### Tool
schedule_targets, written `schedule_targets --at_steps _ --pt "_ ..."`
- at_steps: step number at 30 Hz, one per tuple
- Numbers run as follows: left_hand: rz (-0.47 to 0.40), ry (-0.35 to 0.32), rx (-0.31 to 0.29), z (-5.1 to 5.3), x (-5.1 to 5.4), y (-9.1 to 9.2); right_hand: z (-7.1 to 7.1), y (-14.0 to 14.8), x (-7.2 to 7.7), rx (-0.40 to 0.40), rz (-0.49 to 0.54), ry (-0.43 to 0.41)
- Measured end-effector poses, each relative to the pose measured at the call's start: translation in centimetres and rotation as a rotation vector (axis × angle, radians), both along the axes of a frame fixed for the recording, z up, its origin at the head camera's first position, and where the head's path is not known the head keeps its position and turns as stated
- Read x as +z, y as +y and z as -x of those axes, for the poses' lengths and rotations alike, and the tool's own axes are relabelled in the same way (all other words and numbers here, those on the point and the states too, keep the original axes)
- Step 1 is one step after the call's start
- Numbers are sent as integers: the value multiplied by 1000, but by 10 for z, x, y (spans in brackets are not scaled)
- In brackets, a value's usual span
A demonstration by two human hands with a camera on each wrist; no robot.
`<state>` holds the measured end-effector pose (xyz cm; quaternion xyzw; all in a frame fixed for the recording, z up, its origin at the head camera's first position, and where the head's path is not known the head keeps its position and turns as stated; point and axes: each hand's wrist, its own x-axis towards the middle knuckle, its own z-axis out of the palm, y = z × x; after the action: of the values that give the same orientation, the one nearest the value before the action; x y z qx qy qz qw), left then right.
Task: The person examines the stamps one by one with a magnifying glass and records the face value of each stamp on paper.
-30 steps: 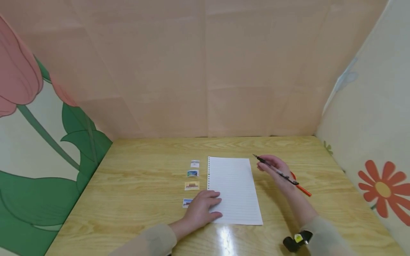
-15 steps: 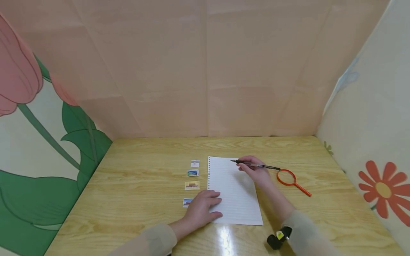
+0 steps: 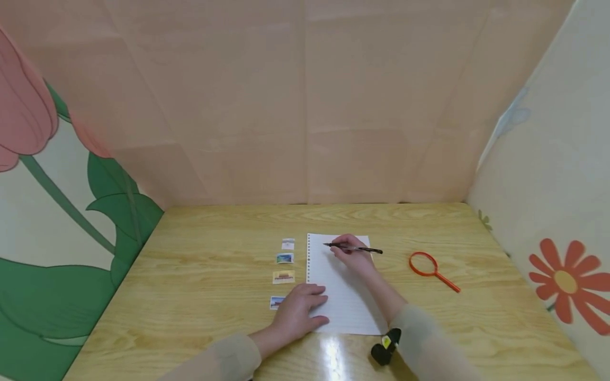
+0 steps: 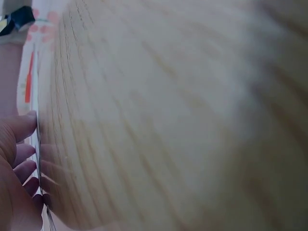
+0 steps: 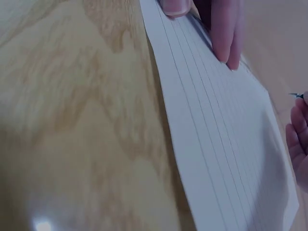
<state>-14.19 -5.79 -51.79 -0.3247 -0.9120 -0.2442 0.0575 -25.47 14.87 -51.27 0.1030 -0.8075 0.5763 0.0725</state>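
A lined sheet of paper (image 3: 338, 312) with punched holes down its left edge lies on the table. My left hand (image 3: 299, 311) rests on its lower left part, fingers spread, partly covering a small picture stamp (image 3: 276, 302). Over the upper part of the sheet, my right hand (image 3: 353, 255) pinches a black pen (image 3: 371, 249), its tip pointing left toward the punched edge. Whether the tip touches the paper I cannot tell. In the right wrist view, the pen's tip (image 5: 295, 95) shows at the right edge, beside the right hand's fingers (image 5: 299, 127).
Left of the sheet, more small stamps form a column: a pale one (image 3: 288, 244), a blue-green one (image 3: 285, 258) and a yellow one (image 3: 283, 277). A red-framed magnifying glass (image 3: 434, 273) lies on the wooden table (image 3: 205, 275) to the right.
My right hand has moved left with the pen, from beside the sheet to over its upper part, uncovering the magnifying glass. The left hand has stayed in place.
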Motion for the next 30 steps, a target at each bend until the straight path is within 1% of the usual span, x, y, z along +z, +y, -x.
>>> schedule_targets --at_steps 6,9,14,18,25,30 --pt "-4 16 0 0 0 -1 3 -11 -10 14 7 -23" --pt "-9 12 2 0 1 -1 3 -15 -12 2 -24 -15" --pt "-6 -3 7 0 2 0 4 -19 -13 -43 -89 -23" --pt "5 -10 9 0 1 0 5 -19 -14 -53 -118 -30" --pt "5 2 6 0 0 0 4 -20 -17 -48 -129 -40" --pt "11 -1 7 0 1 -1 4 -20 -18 -28 -125 -15"
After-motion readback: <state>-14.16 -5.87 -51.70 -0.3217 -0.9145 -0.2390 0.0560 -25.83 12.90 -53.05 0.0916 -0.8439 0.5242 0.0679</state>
